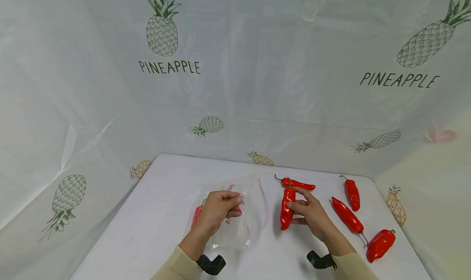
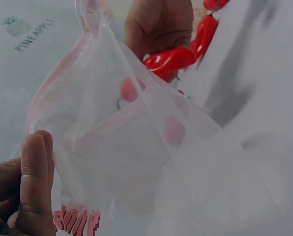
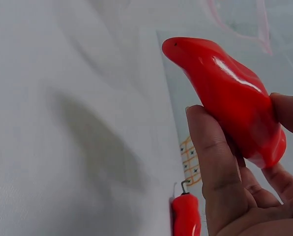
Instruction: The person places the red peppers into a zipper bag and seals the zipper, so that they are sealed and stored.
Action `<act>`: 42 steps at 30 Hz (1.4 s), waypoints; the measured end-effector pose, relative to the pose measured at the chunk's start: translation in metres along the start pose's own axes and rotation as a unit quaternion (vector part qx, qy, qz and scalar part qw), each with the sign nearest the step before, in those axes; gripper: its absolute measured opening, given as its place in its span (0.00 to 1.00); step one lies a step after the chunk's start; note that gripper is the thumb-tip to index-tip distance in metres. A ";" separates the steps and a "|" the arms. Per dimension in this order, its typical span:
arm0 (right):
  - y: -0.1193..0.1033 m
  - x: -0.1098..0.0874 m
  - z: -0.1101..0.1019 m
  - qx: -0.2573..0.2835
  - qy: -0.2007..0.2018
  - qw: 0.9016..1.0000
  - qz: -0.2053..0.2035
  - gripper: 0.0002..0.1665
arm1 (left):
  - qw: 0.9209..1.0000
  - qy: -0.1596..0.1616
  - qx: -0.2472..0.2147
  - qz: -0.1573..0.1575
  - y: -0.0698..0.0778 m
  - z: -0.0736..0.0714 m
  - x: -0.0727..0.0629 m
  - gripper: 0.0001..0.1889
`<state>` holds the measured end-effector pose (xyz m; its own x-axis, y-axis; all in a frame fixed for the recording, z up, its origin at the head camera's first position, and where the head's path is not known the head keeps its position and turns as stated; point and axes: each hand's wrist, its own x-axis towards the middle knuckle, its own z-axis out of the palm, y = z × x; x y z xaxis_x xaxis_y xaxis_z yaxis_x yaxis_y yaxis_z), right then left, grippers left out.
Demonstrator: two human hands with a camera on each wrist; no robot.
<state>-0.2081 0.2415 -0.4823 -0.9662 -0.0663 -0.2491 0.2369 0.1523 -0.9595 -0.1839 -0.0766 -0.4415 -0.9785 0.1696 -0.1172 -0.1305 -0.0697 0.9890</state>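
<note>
My left hand (image 1: 220, 208) pinches the rim of a clear zip bag (image 1: 235, 231) with a pink seal strip; the bag's mouth gapes toward the right. A red pepper (image 1: 197, 215) shows at the bag's left side, partly hidden by my left hand. To the right of the mouth, my right hand (image 1: 310, 212) grips a glossy red pepper (image 1: 287, 208) between thumb and fingers, its stem pointing away in the head view. In the right wrist view the held pepper (image 3: 235, 93) casts a shadow on the table.
Behind the held pepper lies a thin red pepper (image 1: 299, 184) on the white table (image 1: 147, 231). Farther right are a small red pepper (image 1: 352, 195), a long one (image 1: 346, 215) and a broad one (image 1: 380, 245). A pineapple-print sheet (image 1: 257, 88) rises beyond the table's back edge.
</note>
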 end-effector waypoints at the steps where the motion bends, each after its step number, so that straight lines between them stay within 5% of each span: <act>1: -0.002 -0.001 0.001 0.002 -0.001 1.000 0.000 0.44 | 1.000 0.000 -0.001 0.000 0.000 0.000 0.000 0.18; 12: -0.032 -0.023 0.021 0.031 -0.026 0.999 -0.015 0.44 | 1.000 0.003 0.005 -0.004 -0.002 0.000 0.002 0.17; 31: -0.063 -0.042 0.057 0.005 -0.181 0.983 0.013 0.42 | 1.000 -0.005 0.023 0.020 -0.001 0.004 -0.002 0.16; 42: -0.063 -0.033 0.068 -0.032 -0.151 0.988 0.015 0.44 | 0.999 -0.044 0.030 0.009 0.002 0.014 -0.010 0.13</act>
<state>-0.1845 0.1675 -0.4229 -0.8827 -0.3498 -0.3138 0.2484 0.2197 -0.9434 -0.1718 -0.0649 -0.4366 -0.9622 0.2558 -0.0939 -0.1011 -0.0149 0.9948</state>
